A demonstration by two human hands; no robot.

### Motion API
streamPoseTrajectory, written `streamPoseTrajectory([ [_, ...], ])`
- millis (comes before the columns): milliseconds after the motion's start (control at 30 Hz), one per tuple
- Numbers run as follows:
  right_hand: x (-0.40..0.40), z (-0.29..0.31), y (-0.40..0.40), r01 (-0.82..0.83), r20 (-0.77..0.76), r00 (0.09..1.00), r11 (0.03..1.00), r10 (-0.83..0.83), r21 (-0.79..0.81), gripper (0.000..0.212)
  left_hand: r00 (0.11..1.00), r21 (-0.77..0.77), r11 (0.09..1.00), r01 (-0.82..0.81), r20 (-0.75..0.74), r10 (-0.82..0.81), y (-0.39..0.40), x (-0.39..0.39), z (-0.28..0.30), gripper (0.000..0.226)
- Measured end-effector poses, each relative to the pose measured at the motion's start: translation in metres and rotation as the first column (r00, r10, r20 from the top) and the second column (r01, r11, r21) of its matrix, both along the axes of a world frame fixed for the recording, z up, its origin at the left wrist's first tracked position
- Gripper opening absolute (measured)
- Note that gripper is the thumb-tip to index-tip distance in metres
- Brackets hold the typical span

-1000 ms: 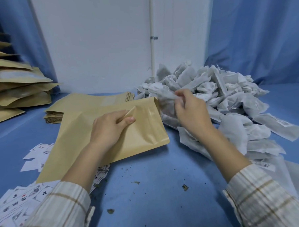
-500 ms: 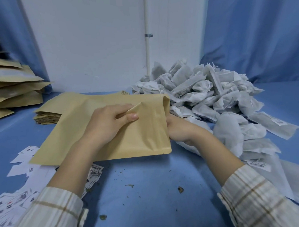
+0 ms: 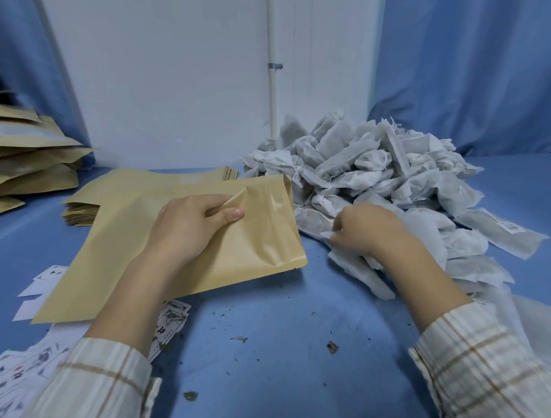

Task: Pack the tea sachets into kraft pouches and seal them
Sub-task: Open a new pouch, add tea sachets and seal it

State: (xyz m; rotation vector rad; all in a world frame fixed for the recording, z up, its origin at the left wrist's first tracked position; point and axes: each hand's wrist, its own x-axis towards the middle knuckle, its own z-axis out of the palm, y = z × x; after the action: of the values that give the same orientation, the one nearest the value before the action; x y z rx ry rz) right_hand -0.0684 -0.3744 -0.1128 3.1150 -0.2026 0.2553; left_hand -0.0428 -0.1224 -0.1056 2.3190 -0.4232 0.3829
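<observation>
- One kraft pouch lies flat on the blue table; the left hand pinches up its top sheet near the mouth; it looks light, creasable, best held at that lip
- Right hand curls onto the sachet pile; soft, light, take by the body; whether it holds one I cannot tell
- Pouch interior is hidden

No legible text on labels or cards.
</observation>
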Motion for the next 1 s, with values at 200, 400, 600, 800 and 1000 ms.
streamPoseTrajectory([
  [200, -0.001, 0.015, -0.009, -0.131, 0.516, 0.856, 0.971, 0.009, 0.201, 0.026, 0.999, -0.014, 1.000, -0.005, -0.033, 0.004, 0.006, 0.003, -0.001, 0.016],
  [400, 0.003, 0.021, -0.001, -0.240, 0.639, 0.686, 0.720, -0.348, 0.651, 0.021, 0.999, -0.036, 0.999, 0.025, -0.029, -0.026, 0.008, 0.004, -0.001, 0.015],
  [600, 0.004, -0.001, 0.042, -0.351, 0.414, 0.861, 0.245, -0.296, 0.904, 0.005, 0.991, -0.189, 0.973, 0.135, 0.016, -0.134, -0.003, -0.002, 0.002, 0.015],
  [800, -0.009, 0.000, 0.051, -0.383, 0.215, 0.907, 0.498, 0.362, 0.778, 0.031, 0.954, -0.106, 0.949, 0.296, -0.024, -0.300, -0.015, -0.006, -0.001, 0.019],
  [1000, -0.022, 0.018, 0.022, -0.290, 0.032, 0.845, 0.408, 0.533, 0.866, 0.022, 0.970, -0.021, 0.970, 0.242, 0.023, -0.242, -0.008, -0.005, 0.003, 0.010],
])
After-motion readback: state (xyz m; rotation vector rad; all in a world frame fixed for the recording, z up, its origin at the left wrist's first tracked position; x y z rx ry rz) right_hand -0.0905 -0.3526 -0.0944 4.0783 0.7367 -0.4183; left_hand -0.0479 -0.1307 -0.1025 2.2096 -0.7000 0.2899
